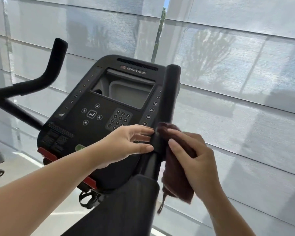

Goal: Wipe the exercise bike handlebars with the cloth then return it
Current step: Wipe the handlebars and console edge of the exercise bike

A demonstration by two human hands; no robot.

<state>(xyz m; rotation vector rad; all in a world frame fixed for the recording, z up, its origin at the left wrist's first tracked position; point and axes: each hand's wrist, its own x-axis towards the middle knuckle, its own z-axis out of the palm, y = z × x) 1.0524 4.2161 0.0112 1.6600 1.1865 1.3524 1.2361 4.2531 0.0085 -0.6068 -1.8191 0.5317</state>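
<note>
1. Gripping the maroon cloth [177, 176], the right hand [197, 164] holds it against the right handlebar [171, 99], at four o'clock of the console [66, 133].
2. The left hand [123, 143], fingers straight, touches that bar from nine o'clock.

Bright, diffuse daylight comes through the translucent blinds [237, 68] behind the console [109, 106], backlighting its dark face. Shadows are soft. Blind lines bow away from the console toward the edges; the cloth [175, 176] beside it is slightly blurred.

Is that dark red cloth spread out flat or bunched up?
Bunched up: the cloth hangs in thick folds from the right hand, pressed against the handlebar.
</note>
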